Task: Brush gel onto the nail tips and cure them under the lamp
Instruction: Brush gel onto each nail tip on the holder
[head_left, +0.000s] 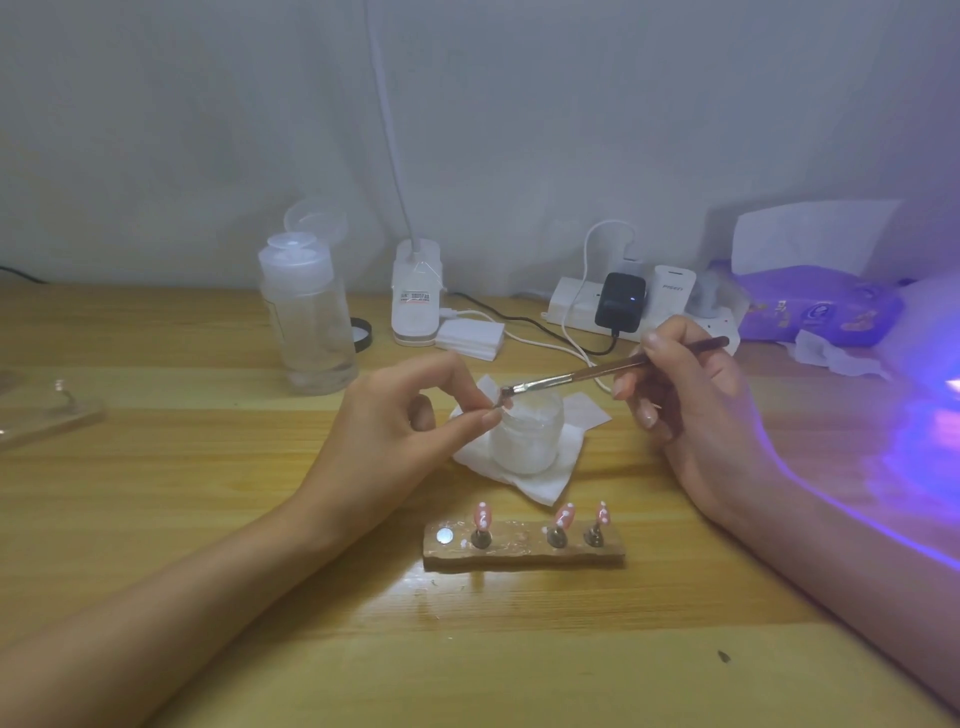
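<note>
pressure from the brush (597, 372) your right fingers (636, 382) grip could knock the nail tip (504, 401) your left fingers (475, 420) pinch loose.

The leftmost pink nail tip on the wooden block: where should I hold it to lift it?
Probably pinch the dark stem under the leftmost nail tip, from the front: the decorated tip stands upright above it, so the paint stays untouched.

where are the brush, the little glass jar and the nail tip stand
brush (587, 372): head view, middle of the handle
glass jar (525, 441): head view, front wall
nail tip stand (519, 557): head view, bare front face of the block
</note>
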